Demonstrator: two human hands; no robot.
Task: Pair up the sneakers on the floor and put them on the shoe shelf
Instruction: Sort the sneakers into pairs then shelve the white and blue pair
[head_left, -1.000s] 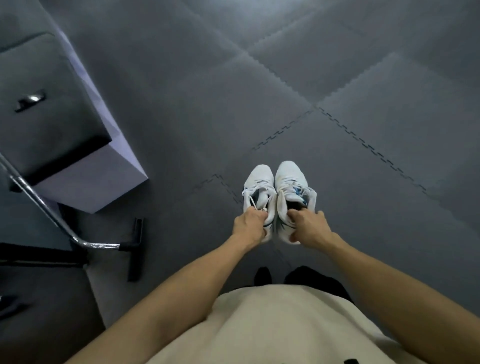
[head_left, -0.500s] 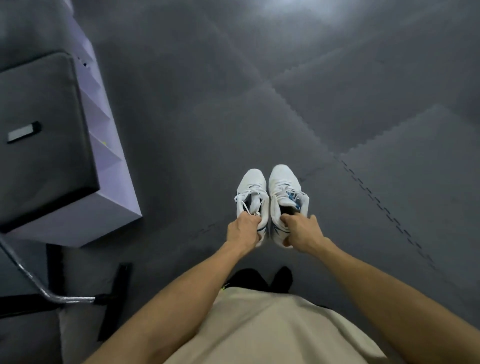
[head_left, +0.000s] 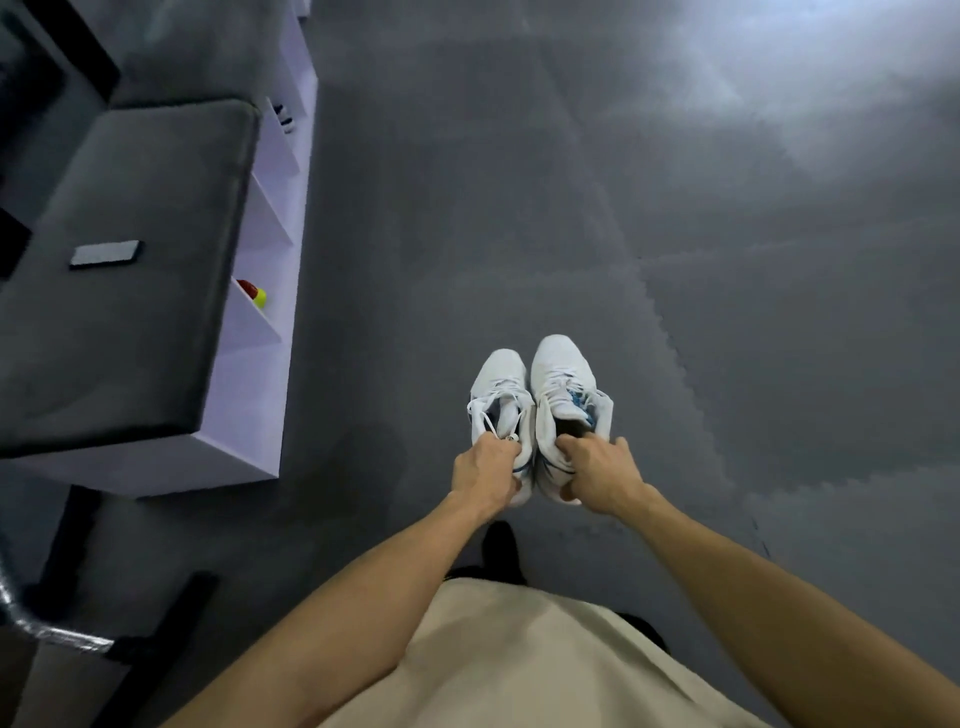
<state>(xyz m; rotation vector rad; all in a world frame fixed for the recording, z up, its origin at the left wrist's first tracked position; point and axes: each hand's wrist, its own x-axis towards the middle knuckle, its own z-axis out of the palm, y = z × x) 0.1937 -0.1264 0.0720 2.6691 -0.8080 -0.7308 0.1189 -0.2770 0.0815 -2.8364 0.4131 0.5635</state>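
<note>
Two white sneakers with blue accents were held side by side above the grey foam-tile floor (head_left: 675, 260), toes pointing away from the person and inner sides touching. The left sneaker (head_left: 501, 384) was gripped at its heel collar by the left hand (head_left: 485, 475), whose fingers were curled round the back rim beside the loose laces. The right sneaker (head_left: 563, 384) was gripped at its heel by the right hand (head_left: 597, 475), with the thumb hooked inside the opening and the other fingers wrapped round the outside. Both bare forearms were stretched forward over a beige garment (head_left: 524, 660).

To the left, a white shoe shelf (head_left: 270, 332) with slanted dividers was seen from above, well apart from the sneakers. A grey cushioned top (head_left: 135, 312) lay on it, and a small dark rectangular object (head_left: 105, 254) rested on the cushion. In one compartment a red and yellow item (head_left: 254, 293) was partly visible; in a farther one, something dark (head_left: 284, 118) could not be identified. A metal tube frame (head_left: 47, 629) stood at the lower left.
</note>
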